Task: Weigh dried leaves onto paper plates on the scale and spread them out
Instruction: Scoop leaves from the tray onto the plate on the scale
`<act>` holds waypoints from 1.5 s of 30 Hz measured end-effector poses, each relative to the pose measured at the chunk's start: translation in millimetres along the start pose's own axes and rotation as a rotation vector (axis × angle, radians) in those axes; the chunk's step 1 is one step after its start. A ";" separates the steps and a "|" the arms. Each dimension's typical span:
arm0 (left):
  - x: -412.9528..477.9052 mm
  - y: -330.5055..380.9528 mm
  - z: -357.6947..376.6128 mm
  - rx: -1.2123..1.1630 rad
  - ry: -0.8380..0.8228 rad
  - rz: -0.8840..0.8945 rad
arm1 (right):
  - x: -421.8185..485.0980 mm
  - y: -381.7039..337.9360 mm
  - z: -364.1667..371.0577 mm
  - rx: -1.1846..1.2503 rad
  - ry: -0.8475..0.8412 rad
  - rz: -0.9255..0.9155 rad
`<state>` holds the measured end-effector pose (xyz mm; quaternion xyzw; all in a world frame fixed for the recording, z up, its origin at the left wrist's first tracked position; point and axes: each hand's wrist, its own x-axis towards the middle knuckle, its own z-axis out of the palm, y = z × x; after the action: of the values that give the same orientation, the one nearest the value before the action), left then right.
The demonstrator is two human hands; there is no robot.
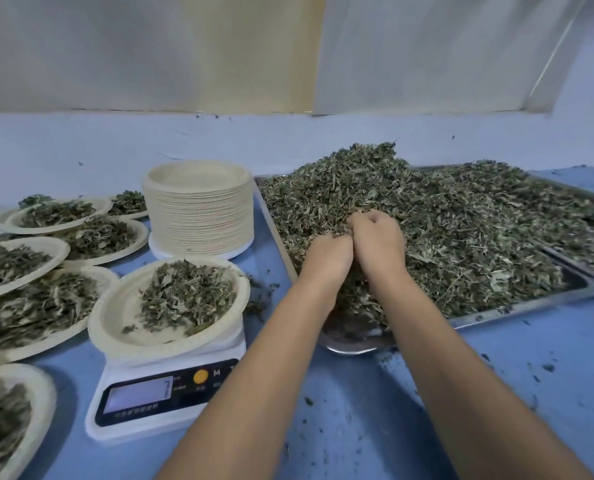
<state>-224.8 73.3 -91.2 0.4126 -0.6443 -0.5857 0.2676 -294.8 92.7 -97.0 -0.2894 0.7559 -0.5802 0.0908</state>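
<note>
Left hand (326,259) and right hand (375,244) grasp leaves (462,216) in tray (517,308), gathering a pinch; plate (113,318) sits on scale (171,396) alongside, keeping transfers short.

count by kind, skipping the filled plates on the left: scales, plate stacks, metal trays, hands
white digital scale: 1
stack of empty beige paper plates: 1
steel trays of dried leaves: 2
left hand, right hand: 2
total: 6
</note>
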 end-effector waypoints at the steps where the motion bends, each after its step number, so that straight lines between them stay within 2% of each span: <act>1: 3.3 -2.4 -0.8 0.074 0.007 0.039 | 1.2 1.6 0.4 -0.003 0.005 -0.002; 7: 10.6 -18.5 -9.4 0.667 0.103 0.430 | 6.4 9.1 4.6 -0.033 0.023 -0.049; 10: 10.8 -23.9 -11.2 0.783 0.086 0.555 | 6.9 12.3 6.1 -0.026 -0.011 -0.082; 13: 12.5 -29.0 -12.4 0.831 0.057 0.583 | 7.3 14.3 6.8 -0.037 -0.026 -0.094; 19: 6.5 -30.2 -19.3 0.657 -0.017 0.543 | 2.0 9.8 7.6 0.035 -0.043 -0.066; 26: -0.5 -26.8 -57.7 0.605 0.090 0.549 | -14.9 -6.6 31.3 0.147 -0.158 -0.095; 34: -17.4 -21.3 -130.8 0.361 0.366 0.564 | -41.8 -41.6 87.7 0.268 -0.246 -0.172; 39: -27.2 -26.4 -180.8 -0.083 0.546 0.483 | -57.4 -41.1 107.5 0.270 -0.300 -0.136; 42: -32.5 -42.6 -207.5 -0.063 0.692 0.413 | -61.5 -34.9 109.7 0.273 -0.338 -0.089; 45: -36.1 -59.8 -220.5 -0.042 0.730 0.305 | -63.2 -31.4 110.5 0.302 -0.364 -0.029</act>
<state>-10.5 -12.3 -106.9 0.4876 -0.5486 -0.3670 0.5715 -180.6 30.9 -114.6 -0.3831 0.6275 -0.6263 0.2593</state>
